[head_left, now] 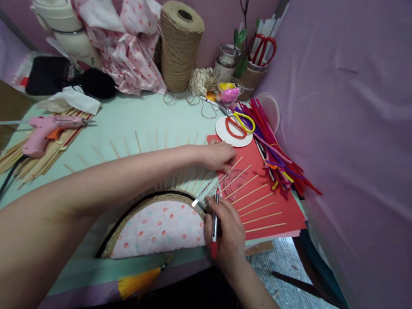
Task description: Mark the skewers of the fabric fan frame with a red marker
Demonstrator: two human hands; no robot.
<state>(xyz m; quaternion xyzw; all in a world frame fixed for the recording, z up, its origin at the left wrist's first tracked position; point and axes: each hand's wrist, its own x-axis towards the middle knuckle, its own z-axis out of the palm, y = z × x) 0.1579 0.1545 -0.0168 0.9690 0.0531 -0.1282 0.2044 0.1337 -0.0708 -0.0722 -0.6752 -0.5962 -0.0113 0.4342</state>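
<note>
A half-round fan (159, 230) in white cloth with red flower dots lies before me, its curved rim wrapped in twine with a black band outside. Thin wooden sticks (258, 201) radiate from that rim. My left hand (220, 156) reaches across the fan, fingers closed at the far end of a clear ruler (208, 191); the exact grip is partly hidden. Protractor-like marks show on the red beside it. My right hand (228, 231) holds a marker pen (215, 222), red end toward me, its fingers by the ruler's near end at the rim.
Red paper (287, 209) lies under the right-hand sticks. Scissors (239, 124) rest on a white disc beside colourful pipe cleaners (280, 163). At left, a pink glue gun (44, 130) lies on loose sticks. A twine spool (180, 46) stands behind; a yellow tassel (139, 283) hangs in front.
</note>
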